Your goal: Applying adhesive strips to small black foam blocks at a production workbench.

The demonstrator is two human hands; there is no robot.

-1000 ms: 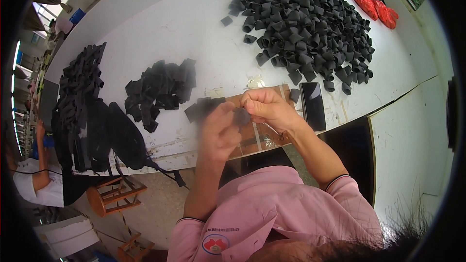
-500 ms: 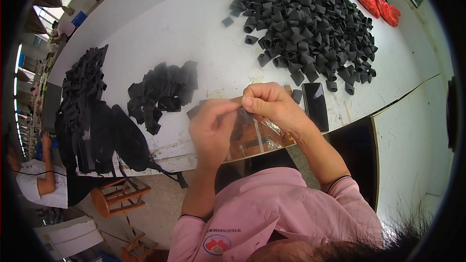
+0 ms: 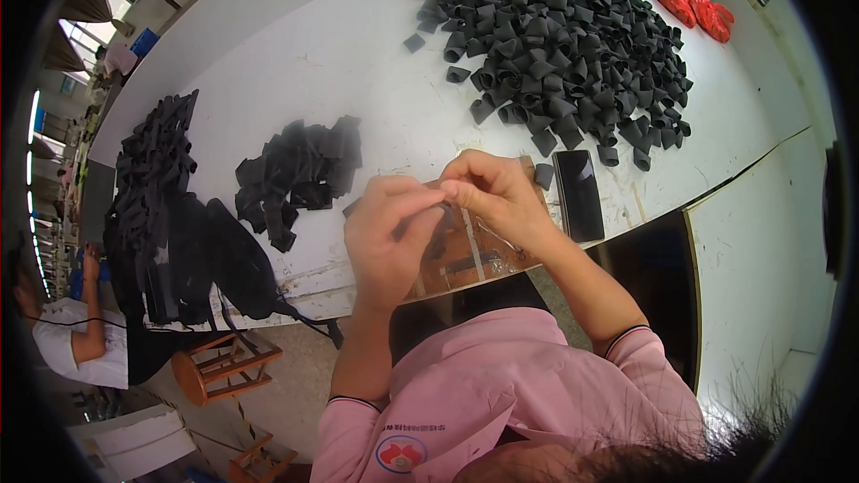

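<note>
Two hands, both yours, meet at the ctr of the clock face (12 = away from you). R hand [image 3: 501,197]: thumb & index pinched tog., apparently on the upper edge of a small dark pc [image 3: 444,222], which sits just below the fingertips, partly hidden. L hand [image 3: 380,231]: fingers curled, thumb a little apart from the index, tips close to those of your R; whether it also grips the pc, cannot tell.

At 6 o'clock, beneath the hands: brown board [image 3: 456,281] w/ a pale strip across it, at the near edge of the white table [image 3: 268,54]. Nearer you, same hr: your pink shirt [image 3: 501,349].

Btwn 2 & 3: single black loop [image 3: 543,175]. At 3, just beside it: dark phone [image 3: 579,197], lying flat. At 9, near your L: low pile of flat black pcs [image 3: 300,170]; farther out, same hr: long heap of black strips [image 3: 152,156]. Btwn 8 & 9: black fabric item [image 3: 240,259] w/ a strap past the table edge. At 1: broad heap of black loops [image 3: 555,54], the lgst group. At 2, far corner: red plastic bags [image 3: 689,4].

At 8, off the table: wooden stool [image 3: 188,376]; well beyond it, a co-worker in a white top [image 3: 76,340].
</note>
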